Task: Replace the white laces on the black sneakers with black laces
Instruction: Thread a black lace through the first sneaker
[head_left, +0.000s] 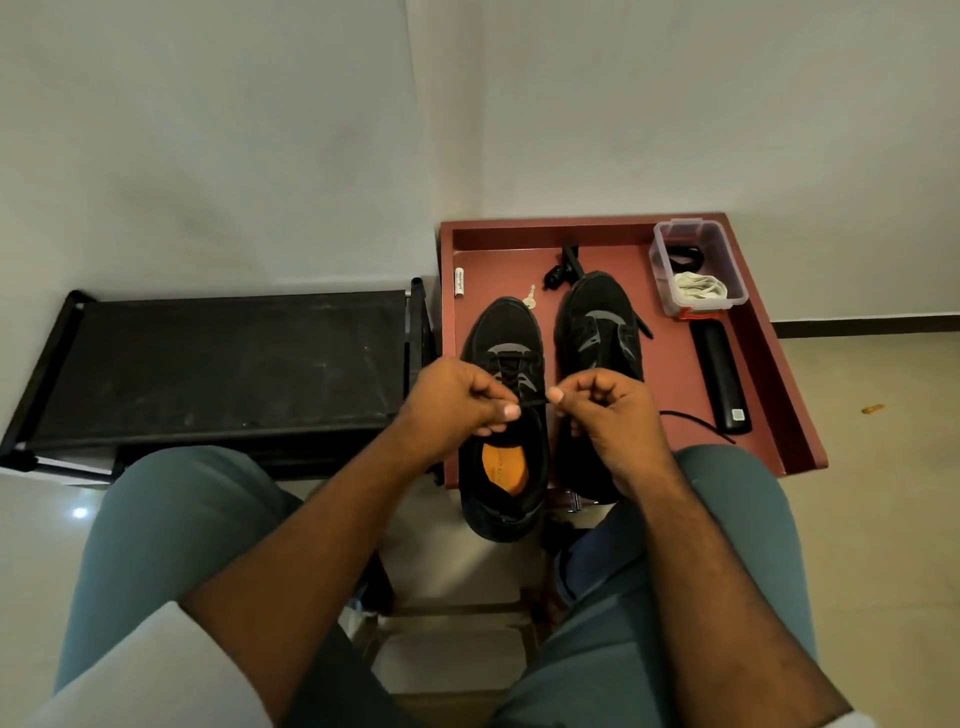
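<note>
A: Nearest first: what are the hands doing?

B: Both are curled tight. The left hand and right hand each pinch an end of the black lace, drawn taut between them over the throat of the left sneaker, whose heel overhangs the near edge of the bench.

A: So it looks like the tying or tightening stage?

B: I'd judge so. Keep both ends level, pull evenly, and cross them close to the tongue so the eyelet rows sit snug without puckering.

A: And farther out?

B: The right sneaker stands just beside, at about one o'clock, already dark-laced, a loose end trailing. Beyond, at two o'clock, a clear plastic box holds what appear to be the white laces; a black brush-like tool lies below it.
</note>
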